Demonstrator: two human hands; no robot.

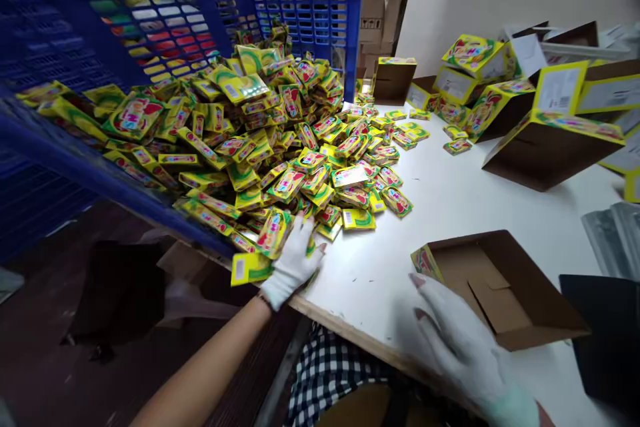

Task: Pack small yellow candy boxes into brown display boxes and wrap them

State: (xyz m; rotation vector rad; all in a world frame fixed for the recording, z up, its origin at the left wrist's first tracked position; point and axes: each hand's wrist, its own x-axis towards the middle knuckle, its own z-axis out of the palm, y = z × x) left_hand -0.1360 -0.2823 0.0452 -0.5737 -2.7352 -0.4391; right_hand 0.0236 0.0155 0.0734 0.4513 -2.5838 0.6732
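My left hand (293, 259), in a white glove with bare fingertips, lies on the near edge of a heap of small yellow-green printed boxes (290, 185). Its fingers reach over the boxes and the thumb stands apart; the hand partly hides what lies under it. One small box (274, 233) touches its left side. My right hand (457, 340), gloved the same way and slightly blurred, is over the table's front edge with fingers apart and nothing in them. Just beyond it sits an open, shallow cardboard carton (545, 280), whose inside shows bare brown board.
A blue plastic crate (357, 27) lies tipped at the left, small boxes spilling from it onto the white table (385, 273). Several larger printed cartons (555, 147) stand at the right rear. Clear plastic sleeves (613, 240) and a black flat item (600, 333) lie far right.
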